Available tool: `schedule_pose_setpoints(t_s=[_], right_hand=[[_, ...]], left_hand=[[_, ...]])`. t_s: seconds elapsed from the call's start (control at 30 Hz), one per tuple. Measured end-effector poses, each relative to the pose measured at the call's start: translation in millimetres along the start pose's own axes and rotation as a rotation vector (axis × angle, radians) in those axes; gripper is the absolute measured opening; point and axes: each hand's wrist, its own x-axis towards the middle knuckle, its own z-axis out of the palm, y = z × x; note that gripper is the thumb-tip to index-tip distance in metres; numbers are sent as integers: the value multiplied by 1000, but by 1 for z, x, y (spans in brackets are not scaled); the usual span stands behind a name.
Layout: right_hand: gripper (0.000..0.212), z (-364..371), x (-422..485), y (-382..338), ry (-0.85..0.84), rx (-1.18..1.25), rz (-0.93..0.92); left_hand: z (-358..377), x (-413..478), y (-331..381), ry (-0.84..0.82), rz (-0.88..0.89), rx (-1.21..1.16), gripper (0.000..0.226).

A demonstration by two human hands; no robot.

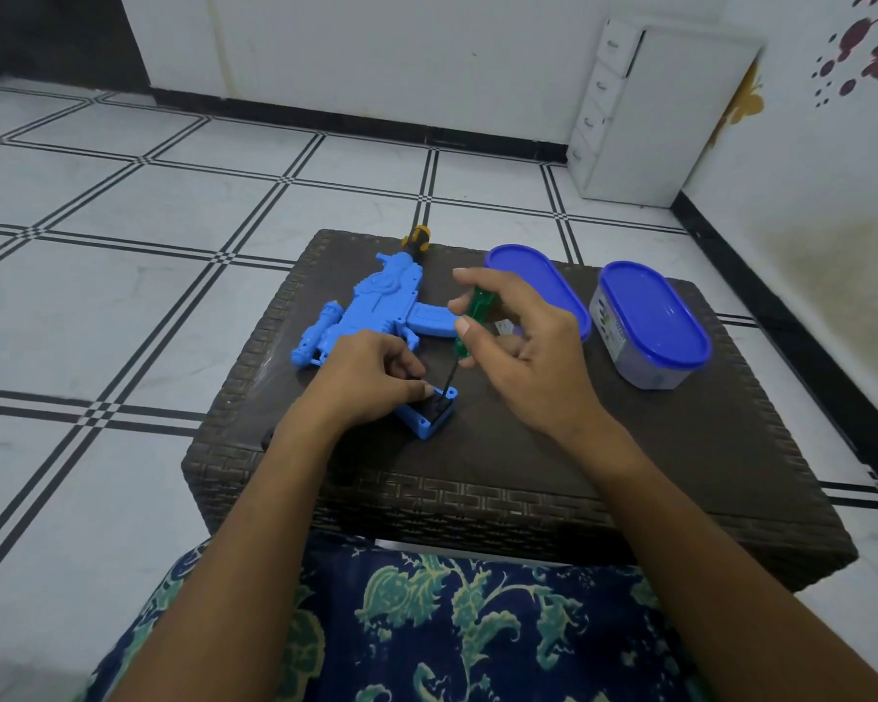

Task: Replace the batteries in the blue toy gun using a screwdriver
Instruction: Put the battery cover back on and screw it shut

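The blue toy gun lies on a dark woven table, its orange and black muzzle pointing away from me. Its grip end faces me and shows a dark open battery compartment. My left hand rests on the grip, fingers curled and pinching its edge beside the opening. My right hand pinches the green handle of a screwdriver between thumb and fingers. The dark shaft slants down and its tip sits in the compartment. No battery is clearly visible.
Two containers with blue oval lids stand at the table's back right: one behind my right hand, one further right. Small white items lie between them. A white drawer cabinet stands against the far wall. My patterned lap is below the table.
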Motion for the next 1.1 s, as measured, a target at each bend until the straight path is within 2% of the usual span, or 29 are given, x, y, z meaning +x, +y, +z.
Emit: schedule_pose_setpoints(t_s=[0.6, 0.8, 0.9, 1.1], right_hand=[[33, -3, 1, -7, 154, -38, -66], [25, -12, 3, -10, 312, -19, -27], [24, -19, 4, -6, 386, -80, 9], [26, -18, -6, 15, 228, -308, 153]], left_hand=[[1, 2, -3, 11, 7, 8, 16], [2, 2, -3, 23, 20, 29, 13], [8, 4, -3, 109, 94, 87, 10], [21, 9, 2, 216, 280, 200, 9]])
